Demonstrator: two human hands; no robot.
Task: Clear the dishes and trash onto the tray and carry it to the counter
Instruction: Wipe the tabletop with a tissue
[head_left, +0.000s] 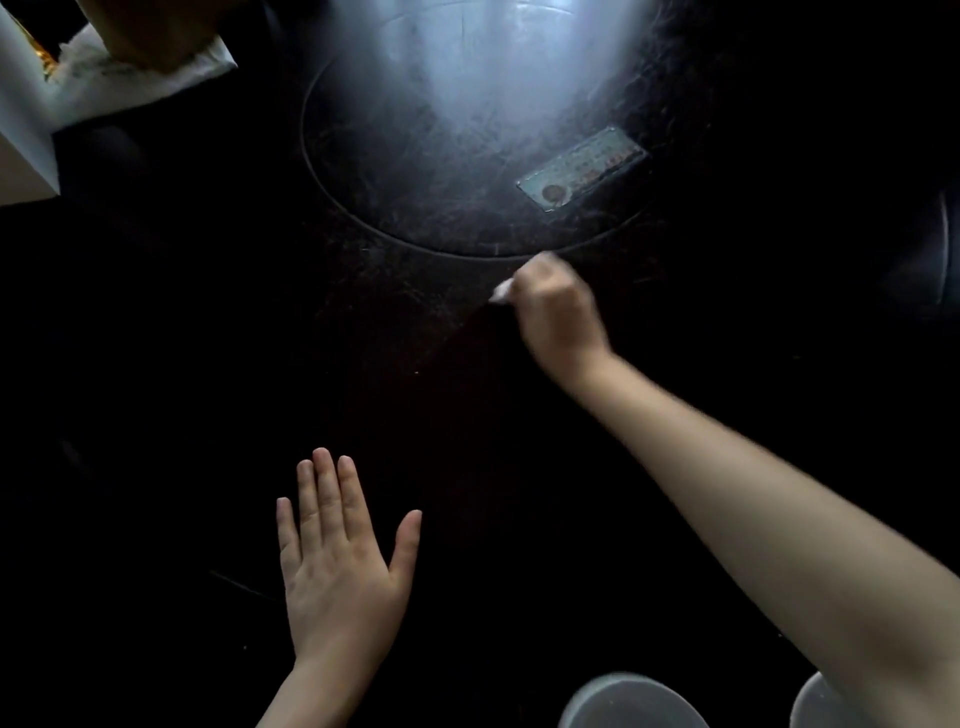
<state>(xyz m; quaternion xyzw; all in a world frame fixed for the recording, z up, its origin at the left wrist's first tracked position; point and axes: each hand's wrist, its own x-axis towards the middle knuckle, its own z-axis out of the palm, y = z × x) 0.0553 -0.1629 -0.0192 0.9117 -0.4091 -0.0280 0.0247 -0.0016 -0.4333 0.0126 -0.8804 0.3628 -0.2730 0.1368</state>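
Observation:
My right hand reaches out over the dark table, fingers closed around a small white scrap of paper that pokes out on its left side. My left hand lies flat on the table near the front, palm down, fingers apart, holding nothing. Two pale round dishes sit at the bottom edge, one in the middle and one partly hidden under my right forearm. No tray is in view.
A round inset panel fills the table's middle, with a rectangular label plate on its right side. At the top left lie white paper or bags and a white edge. The scene is very dark.

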